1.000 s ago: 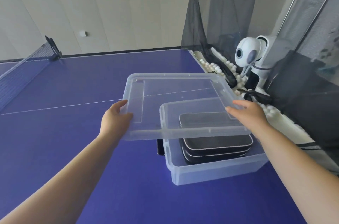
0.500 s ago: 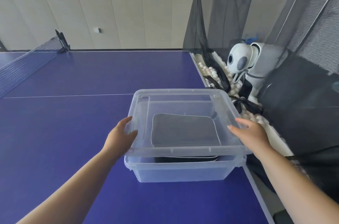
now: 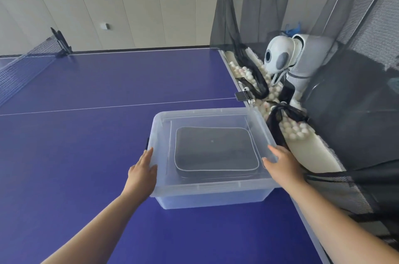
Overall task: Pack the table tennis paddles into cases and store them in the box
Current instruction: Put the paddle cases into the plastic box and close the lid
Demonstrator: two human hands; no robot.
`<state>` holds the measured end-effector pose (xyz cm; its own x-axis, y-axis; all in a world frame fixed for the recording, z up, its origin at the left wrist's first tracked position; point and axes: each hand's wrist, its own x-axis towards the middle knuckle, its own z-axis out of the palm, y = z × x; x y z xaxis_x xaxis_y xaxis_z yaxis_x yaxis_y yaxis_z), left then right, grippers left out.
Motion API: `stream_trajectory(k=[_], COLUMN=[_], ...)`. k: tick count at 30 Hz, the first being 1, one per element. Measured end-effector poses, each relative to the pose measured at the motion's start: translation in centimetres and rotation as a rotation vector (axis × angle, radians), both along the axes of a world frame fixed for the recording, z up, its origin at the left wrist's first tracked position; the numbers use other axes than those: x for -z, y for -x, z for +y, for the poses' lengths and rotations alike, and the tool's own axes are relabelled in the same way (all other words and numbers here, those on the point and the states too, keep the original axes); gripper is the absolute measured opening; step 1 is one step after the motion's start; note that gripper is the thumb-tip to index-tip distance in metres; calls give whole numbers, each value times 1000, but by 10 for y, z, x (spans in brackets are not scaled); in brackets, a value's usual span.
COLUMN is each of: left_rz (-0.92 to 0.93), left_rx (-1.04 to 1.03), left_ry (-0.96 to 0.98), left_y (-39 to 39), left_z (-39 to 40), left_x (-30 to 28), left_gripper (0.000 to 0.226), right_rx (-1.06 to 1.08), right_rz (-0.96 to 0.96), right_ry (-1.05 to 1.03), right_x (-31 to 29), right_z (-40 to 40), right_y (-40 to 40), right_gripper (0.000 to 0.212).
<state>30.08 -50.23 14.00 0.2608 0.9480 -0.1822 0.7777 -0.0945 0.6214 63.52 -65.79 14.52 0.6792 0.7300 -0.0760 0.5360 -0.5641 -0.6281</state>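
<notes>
A clear plastic box [image 3: 211, 199] stands on the blue table near its right edge. Its clear lid [image 3: 207, 115] lies over the top of it. Through the lid I see a black zipped paddle case [image 3: 216, 151] with pale piping, lying flat on another dark case. My left hand [image 3: 141, 172] holds the lid's left edge, thumb on top and fingers along the side. My right hand [image 3: 280, 162] holds the right edge the same way.
The blue table tennis table [image 3: 86, 134] stretches left and away, with its net [image 3: 26, 62] at the far left. Just past the right edge are a white ball machine [image 3: 280, 56], a trough of white balls [image 3: 295, 129] and black catch netting [image 3: 356, 90].
The lid, held up and offset to the left a second ago, has come down over the box and now covers it. Both hands stayed on its edges.
</notes>
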Motion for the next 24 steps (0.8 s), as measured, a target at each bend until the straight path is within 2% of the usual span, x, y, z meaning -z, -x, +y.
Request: stream_trajectory(k=[9,19,24], left_rz=[59,86,132], left_rx=[22,-5,-17], left_ry=[-22,4,-56], left_y=[-3,-9,-18], left_z=[2,-1,-3], left_x=[5,-2,-12], left_gripper=[56,53,53], right_rx=[21,2,-35], right_rz=[-117,-117,-135], right_ry=[2,46,57], right_x=[12,9,8], right_z=[5,6,10], right_y=[1,-2,-6], right_gripper=[49,47,47])
